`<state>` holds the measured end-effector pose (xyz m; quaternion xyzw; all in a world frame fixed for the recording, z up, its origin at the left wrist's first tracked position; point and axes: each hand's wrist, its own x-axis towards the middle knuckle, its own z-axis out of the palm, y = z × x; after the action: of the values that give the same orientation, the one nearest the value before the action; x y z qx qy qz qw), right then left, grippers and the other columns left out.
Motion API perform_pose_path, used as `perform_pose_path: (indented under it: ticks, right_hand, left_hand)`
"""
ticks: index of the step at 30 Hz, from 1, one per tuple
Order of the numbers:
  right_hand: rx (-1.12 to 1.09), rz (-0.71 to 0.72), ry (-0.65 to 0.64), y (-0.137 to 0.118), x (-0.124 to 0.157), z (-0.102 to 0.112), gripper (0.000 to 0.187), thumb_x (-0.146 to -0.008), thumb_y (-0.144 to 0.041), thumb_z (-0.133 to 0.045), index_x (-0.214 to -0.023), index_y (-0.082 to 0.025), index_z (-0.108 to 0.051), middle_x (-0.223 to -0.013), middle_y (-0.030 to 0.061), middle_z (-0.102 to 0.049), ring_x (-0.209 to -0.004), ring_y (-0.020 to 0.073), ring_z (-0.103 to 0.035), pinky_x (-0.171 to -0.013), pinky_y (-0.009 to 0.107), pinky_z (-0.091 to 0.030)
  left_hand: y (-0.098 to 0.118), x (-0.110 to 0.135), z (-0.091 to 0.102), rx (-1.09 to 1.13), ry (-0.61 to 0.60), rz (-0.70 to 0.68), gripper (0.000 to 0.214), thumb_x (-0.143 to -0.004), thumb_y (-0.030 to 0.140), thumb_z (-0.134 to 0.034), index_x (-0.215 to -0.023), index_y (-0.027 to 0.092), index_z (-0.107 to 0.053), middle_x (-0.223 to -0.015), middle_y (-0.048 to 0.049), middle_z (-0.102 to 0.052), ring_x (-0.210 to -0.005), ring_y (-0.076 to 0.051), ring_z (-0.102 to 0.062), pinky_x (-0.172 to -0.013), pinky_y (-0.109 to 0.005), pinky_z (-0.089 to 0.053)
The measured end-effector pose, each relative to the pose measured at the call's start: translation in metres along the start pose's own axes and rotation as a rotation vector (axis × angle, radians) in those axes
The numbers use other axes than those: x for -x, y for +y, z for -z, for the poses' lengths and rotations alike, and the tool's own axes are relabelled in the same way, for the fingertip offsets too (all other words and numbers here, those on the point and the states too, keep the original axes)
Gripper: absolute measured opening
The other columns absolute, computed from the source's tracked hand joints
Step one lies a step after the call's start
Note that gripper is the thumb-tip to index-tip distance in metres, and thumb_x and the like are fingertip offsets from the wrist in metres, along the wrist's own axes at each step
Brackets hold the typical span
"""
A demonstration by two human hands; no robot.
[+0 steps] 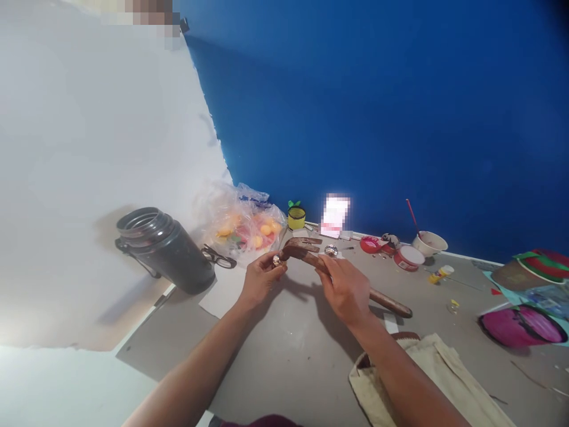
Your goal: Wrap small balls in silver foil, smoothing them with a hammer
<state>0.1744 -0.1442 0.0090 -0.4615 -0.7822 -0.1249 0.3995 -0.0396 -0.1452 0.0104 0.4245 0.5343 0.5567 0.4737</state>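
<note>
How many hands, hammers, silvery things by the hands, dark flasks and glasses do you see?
Hands: 2, left hand and right hand
Hammer: 1
Silvery things: 2, held one and farther one
Dark flask: 1
Pair of glasses: 1
Total: 7

Both forearms forward, fingers curled

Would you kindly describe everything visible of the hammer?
The hammer has a brown, rusty-looking metal head with a forked claw, and a long, brown, wooden-looking handle. The right hand grips it mid-handle, the butt sticking out beyond. It is held slantwise above the grey table, its head beside the small shiny object in the left hand; whether they touch is unclear.
</note>
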Motion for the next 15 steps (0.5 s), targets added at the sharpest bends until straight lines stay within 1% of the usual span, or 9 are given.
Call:
perform_pose_path:
  ticks: [2, 5, 7, 9, 11, 12, 13, 15]
  right_hand:
    - [-0.009, -0.072, -0.054, -0.001, -0.001, 0.003, 0.027, -0.104, -0.031, -0.048, -0.117, -0.019, -0.068, -0.091, 0.0106, -0.073, -0.085, 0.0231, -0.065, -0.076, 0.032, -0.044]
    - [-0.038, -0.169, -0.222, -0.003, -0.003, 0.007, 0.034, -0.105, -0.032, -0.043, -0.125, -0.019, -0.067, -0.099, 0.0151, -0.072, -0.095, 0.0270, -0.064, -0.084, 0.036, -0.045]
    - [-0.062, -0.185, -0.325, -0.004, -0.003, 0.006, 0.035, -0.104, -0.031, -0.043, -0.128, -0.019, -0.065, -0.104, 0.0156, -0.071, -0.098, 0.0282, -0.063, -0.085, 0.037, -0.045]
    - [-0.080, -0.188, -0.363, -0.003, -0.003, 0.003, 0.033, -0.103, -0.029, -0.046, -0.128, -0.019, -0.064, -0.110, 0.0148, -0.070, -0.104, 0.0287, -0.061, -0.086, 0.036, -0.045]
    - [-0.088, -0.211, -0.358, -0.002, -0.003, 0.001, 0.031, -0.100, -0.027, -0.050, -0.128, -0.021, -0.063, -0.120, 0.0139, -0.067, -0.114, 0.0290, -0.057, -0.089, 0.036, -0.045]
    - [-0.089, -0.232, -0.366, -0.001, -0.004, 0.001, 0.032, -0.099, -0.027, -0.052, -0.128, -0.022, -0.062, -0.123, 0.0136, -0.066, -0.118, 0.0291, -0.055, -0.090, 0.035, -0.045]
    - [-0.092, -0.256, -0.393, 0.000, -0.005, 0.001, 0.033, -0.097, -0.027, -0.054, -0.129, -0.022, -0.061, -0.126, 0.0131, -0.064, -0.119, 0.0289, -0.055, -0.089, 0.035, -0.045]
    - [-0.112, -0.299, -0.504, -0.001, -0.006, 0.001, 0.035, -0.095, -0.028, -0.057, -0.130, -0.024, -0.059, -0.124, 0.0111, -0.065, -0.114, 0.0279, -0.057, -0.085, 0.034, -0.044]
  left_hand:
    - [0.000, 0.000, 0.000, -0.018, -0.016, -0.007, 0.035, -0.066, 0.027, -0.079, -0.099, 0.014, -0.075, -0.068, 0.0028, -0.061, -0.059, -0.011, -0.050, -0.061, -0.025, -0.041]
    - [-0.002, -0.001, 0.001, -0.036, -0.033, -0.026, 0.030, -0.068, 0.029, -0.079, -0.094, 0.014, -0.076, -0.066, 0.0026, -0.060, -0.059, -0.011, -0.051, -0.060, -0.025, -0.041]
    - [-0.003, -0.002, 0.002, -0.049, -0.031, -0.021, 0.028, -0.068, 0.029, -0.079, -0.091, 0.014, -0.076, -0.062, 0.0034, -0.058, -0.058, -0.011, -0.050, -0.059, -0.025, -0.040]
    - [-0.003, -0.004, 0.005, -0.058, -0.020, -0.009, 0.029, -0.066, 0.028, -0.079, -0.092, 0.013, -0.076, -0.061, 0.0034, -0.058, -0.057, -0.011, -0.050, -0.058, -0.025, -0.041]
    - [-0.003, -0.009, 0.010, -0.066, 0.036, -0.011, 0.034, -0.066, 0.028, -0.080, -0.097, 0.014, -0.075, -0.065, 0.0022, -0.062, -0.057, -0.011, -0.053, -0.058, -0.026, -0.043]
    - [-0.002, -0.011, 0.014, -0.073, 0.087, -0.023, 0.036, -0.066, 0.029, -0.081, -0.099, 0.014, -0.075, -0.068, 0.0016, -0.064, -0.058, -0.012, -0.054, -0.059, -0.026, -0.045]
    - [-0.001, -0.014, 0.017, -0.072, 0.151, -0.029, 0.039, -0.067, 0.030, -0.082, -0.102, 0.015, -0.075, -0.071, 0.0012, -0.066, -0.060, -0.012, -0.056, -0.060, -0.025, -0.046]
    - [0.002, -0.020, 0.023, -0.022, 0.239, -0.031, 0.040, -0.066, 0.034, -0.084, -0.101, 0.016, -0.075, -0.075, 0.0008, -0.068, -0.064, -0.012, -0.061, -0.064, -0.025, -0.050]
